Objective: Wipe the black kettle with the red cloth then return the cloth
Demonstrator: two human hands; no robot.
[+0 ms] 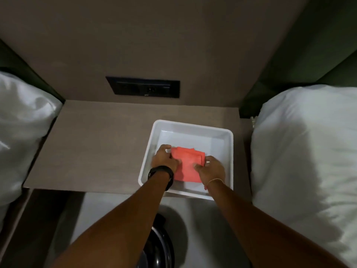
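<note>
A folded red cloth (186, 165) lies in a white tray (222, 132) on the brown bedside shelf. My left hand (163, 159), with a black watch on the wrist, pinches the cloth's left edge. My right hand (211, 168) grips its right side. Both hands are inside the tray. The black kettle (157, 246) stands low on the pale floor between my forearms, partly hidden by my left arm.
A black socket panel (143, 88) is set in the wall behind the shelf (96, 144). White pillows (305, 151) of the right bed and the left bed's pillow (21, 122) flank the shelf closely on both sides.
</note>
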